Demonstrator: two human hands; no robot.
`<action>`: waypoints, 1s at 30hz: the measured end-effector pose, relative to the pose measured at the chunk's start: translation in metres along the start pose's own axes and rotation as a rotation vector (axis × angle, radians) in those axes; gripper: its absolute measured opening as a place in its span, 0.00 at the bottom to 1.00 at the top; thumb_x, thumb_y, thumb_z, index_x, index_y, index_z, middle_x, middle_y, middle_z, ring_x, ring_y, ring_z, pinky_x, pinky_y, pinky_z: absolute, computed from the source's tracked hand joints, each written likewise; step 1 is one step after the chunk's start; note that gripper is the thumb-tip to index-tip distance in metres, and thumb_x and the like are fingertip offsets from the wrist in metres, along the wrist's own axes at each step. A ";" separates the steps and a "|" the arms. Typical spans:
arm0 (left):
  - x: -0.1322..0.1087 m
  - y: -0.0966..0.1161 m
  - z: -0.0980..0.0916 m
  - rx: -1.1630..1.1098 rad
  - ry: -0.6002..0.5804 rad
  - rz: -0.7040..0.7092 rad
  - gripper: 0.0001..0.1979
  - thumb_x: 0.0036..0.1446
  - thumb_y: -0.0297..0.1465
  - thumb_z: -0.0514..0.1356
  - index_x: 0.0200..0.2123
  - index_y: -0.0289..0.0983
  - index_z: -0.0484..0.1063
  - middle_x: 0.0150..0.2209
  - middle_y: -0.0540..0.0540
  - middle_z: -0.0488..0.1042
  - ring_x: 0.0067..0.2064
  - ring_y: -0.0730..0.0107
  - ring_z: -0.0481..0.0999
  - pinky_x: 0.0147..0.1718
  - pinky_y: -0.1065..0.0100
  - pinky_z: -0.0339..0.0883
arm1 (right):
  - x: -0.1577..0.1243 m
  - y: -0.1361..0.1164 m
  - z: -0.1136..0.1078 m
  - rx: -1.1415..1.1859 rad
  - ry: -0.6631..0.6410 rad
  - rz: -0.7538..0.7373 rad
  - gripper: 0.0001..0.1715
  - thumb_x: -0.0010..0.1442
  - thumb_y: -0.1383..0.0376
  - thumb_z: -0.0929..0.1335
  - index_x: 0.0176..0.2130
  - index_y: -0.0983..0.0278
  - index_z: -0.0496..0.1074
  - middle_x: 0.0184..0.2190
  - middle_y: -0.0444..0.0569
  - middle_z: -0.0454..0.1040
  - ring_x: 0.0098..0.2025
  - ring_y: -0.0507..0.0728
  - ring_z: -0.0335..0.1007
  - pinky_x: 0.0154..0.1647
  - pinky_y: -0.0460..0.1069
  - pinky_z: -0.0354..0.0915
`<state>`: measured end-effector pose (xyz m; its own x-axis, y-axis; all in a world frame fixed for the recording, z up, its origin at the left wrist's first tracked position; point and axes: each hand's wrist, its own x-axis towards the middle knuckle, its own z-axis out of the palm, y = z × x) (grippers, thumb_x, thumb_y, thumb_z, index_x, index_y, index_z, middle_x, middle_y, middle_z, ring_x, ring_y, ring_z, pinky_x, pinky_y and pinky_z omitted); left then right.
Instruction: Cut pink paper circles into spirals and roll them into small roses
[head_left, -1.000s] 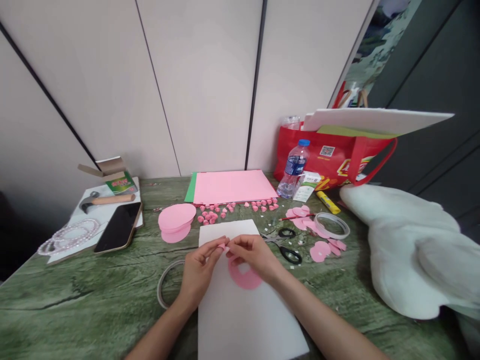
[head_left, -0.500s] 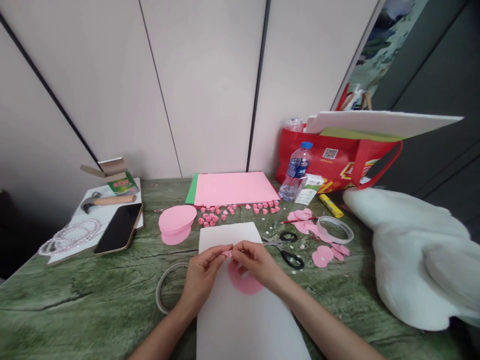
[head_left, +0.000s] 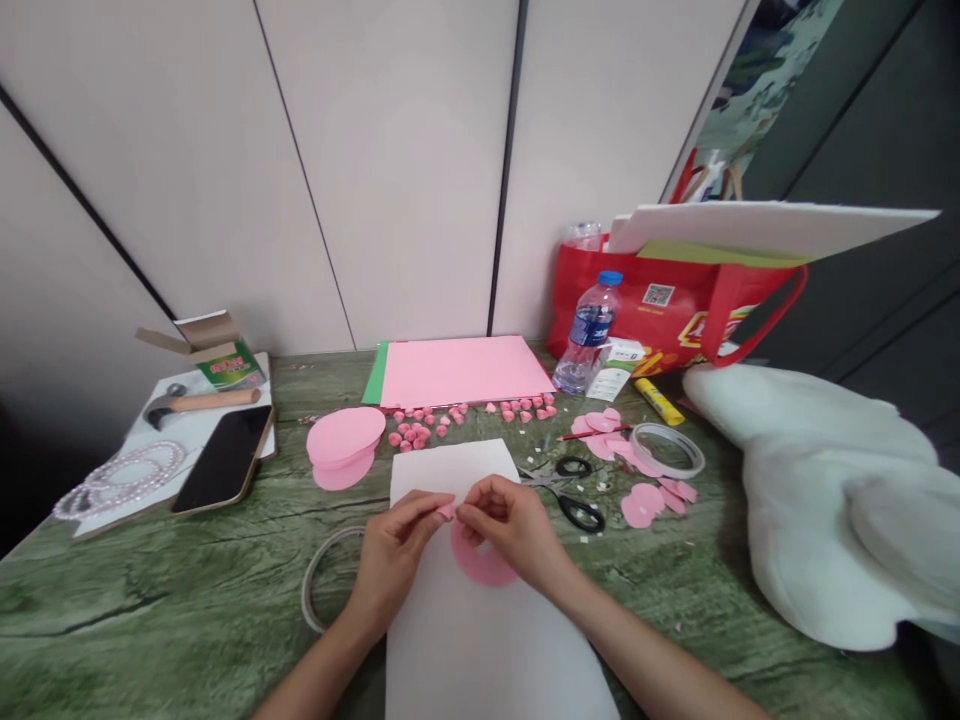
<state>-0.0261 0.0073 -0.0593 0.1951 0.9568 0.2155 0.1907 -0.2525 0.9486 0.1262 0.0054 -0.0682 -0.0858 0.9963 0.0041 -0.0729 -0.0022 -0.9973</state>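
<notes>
Over a white board point(head_left: 499, 640), my left hand point(head_left: 394, 555) pinches a small pink paper piece point(head_left: 445, 511) between thumb and fingertips. My right hand point(head_left: 510, 525) is closed in a pinch right beside that piece; whatever its fingertips hold is too small to make out. Partly covered by the right hand, a pink paper disc point(head_left: 486, 570) lies on the board. A roll of tape point(head_left: 311, 580) rests on the table left of my left hand. Black-handled scissors point(head_left: 574, 495) lie to the right of the board, among tiny white scraps.
Beyond the board are small pink paper rosettes point(head_left: 411, 436), pink ovals point(head_left: 345, 437) and pink sheets point(head_left: 465, 370). Left stand a phone point(head_left: 225, 460) and hammer point(head_left: 210, 400). Right are another tape roll point(head_left: 694, 460), a glue stick point(head_left: 658, 402), a bottle point(head_left: 589, 335) and a white stuffed shape point(head_left: 817, 510).
My fingertips have drawn slightly apart, the pink piece staying in the left hand. The whole view has shifted a little, so the table's things appear somewhat farther left.
</notes>
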 end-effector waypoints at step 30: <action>-0.001 0.002 -0.002 0.206 -0.089 0.221 0.12 0.55 0.27 0.54 0.39 0.41 0.75 0.30 0.48 0.73 0.33 0.70 0.72 0.33 0.71 0.65 | -0.001 -0.002 -0.003 0.062 -0.171 0.085 0.19 0.46 0.52 0.69 0.25 0.68 0.72 0.16 0.44 0.71 0.19 0.50 0.68 0.22 0.45 0.67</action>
<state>-0.0281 0.0068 -0.0574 0.3351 0.8616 0.3813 0.3238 -0.4854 0.8121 0.1290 0.0048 -0.0663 -0.2612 0.9633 -0.0619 -0.1189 -0.0958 -0.9883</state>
